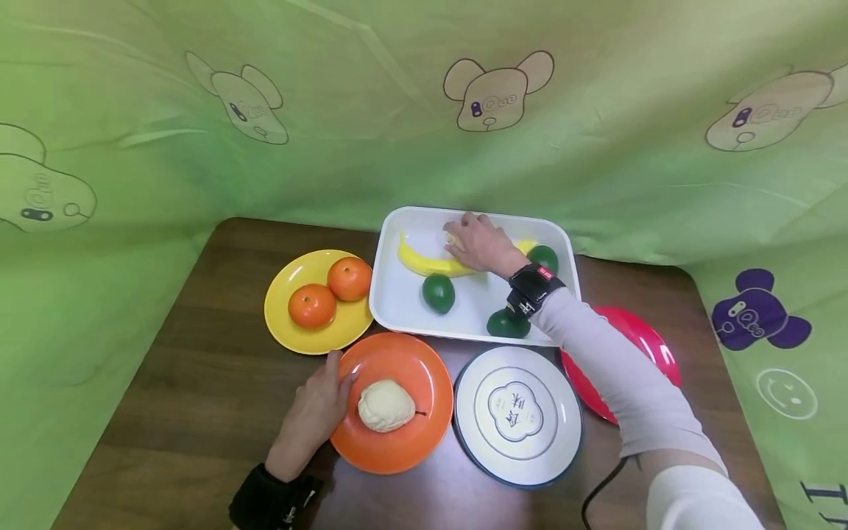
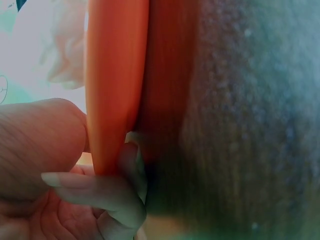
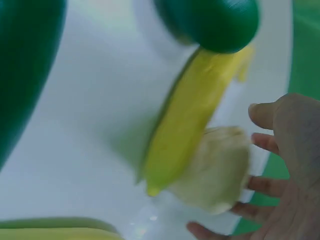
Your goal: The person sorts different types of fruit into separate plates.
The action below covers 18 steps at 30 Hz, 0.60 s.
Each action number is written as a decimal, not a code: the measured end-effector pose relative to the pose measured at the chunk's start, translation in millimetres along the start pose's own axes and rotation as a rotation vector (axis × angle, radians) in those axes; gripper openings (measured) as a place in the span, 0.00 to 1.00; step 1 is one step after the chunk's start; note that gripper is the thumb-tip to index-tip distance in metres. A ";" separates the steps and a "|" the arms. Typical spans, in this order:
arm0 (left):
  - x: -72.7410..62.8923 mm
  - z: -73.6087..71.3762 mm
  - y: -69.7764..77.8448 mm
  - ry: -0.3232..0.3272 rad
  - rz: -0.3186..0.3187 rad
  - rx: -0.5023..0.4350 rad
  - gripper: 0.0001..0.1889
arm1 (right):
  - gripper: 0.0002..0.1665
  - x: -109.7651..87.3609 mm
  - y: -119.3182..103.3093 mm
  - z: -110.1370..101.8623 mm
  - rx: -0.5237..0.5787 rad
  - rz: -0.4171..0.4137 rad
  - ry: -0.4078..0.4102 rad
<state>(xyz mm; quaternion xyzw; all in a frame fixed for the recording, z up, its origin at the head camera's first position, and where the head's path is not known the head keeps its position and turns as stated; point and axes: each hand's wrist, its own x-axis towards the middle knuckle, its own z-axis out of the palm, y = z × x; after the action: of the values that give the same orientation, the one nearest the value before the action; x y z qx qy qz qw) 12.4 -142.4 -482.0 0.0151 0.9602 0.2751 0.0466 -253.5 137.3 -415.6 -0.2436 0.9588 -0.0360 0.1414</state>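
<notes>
My left hand (image 1: 316, 408) holds the left rim of an orange plate (image 1: 424, 368), thumb above and fingers curled below, as the left wrist view shows. On that plate lies a cream-coloured lumpy fruit (image 1: 386, 405) with a dark stem. Over the back of a white tray (image 1: 391, 313) reaches my right hand (image 1: 483, 244). In the right wrist view its fingers are spread, with fingertips at the edge of another cream-coloured lumpy fruit (image 3: 225, 167). Against this fruit lies a yellow banana (image 3: 185, 120). Another banana (image 1: 427, 263) and several dark green fruits (image 1: 439, 293) share the tray.
Left of the tray stands a yellow plate (image 1: 281, 309) with two oranges (image 1: 313, 306). A white plate (image 1: 543, 442) with a blue rim sits right of the orange one. My right forearm passes over a red plate (image 1: 652, 342). A green curtain (image 1: 364, 162) hangs behind the table.
</notes>
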 end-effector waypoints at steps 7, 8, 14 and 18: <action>0.4 -0.7 -0.7 -0.019 -0.014 -0.008 0.18 | 0.33 20.2 5.6 17.5 0.108 0.018 -0.082; 0.6 -0.7 -0.7 -0.023 -0.018 -0.011 0.19 | 0.34 21.4 5.5 18.0 0.094 0.020 -0.084; 2.0 0.7 -1.5 -0.031 -0.008 -0.019 0.18 | 0.31 11.9 -5.6 1.2 0.065 -0.028 -0.011; 2.5 0.7 -1.0 -0.011 0.006 -0.009 0.18 | 0.30 -10.7 -36.0 -24.3 0.129 -0.164 0.136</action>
<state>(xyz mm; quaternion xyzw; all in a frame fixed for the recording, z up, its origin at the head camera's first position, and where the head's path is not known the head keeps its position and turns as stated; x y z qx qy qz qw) 9.9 -142.8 -483.4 0.0194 0.9586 0.2795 0.0508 -235.0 110.7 -384.7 -0.3086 0.9388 -0.1253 0.0881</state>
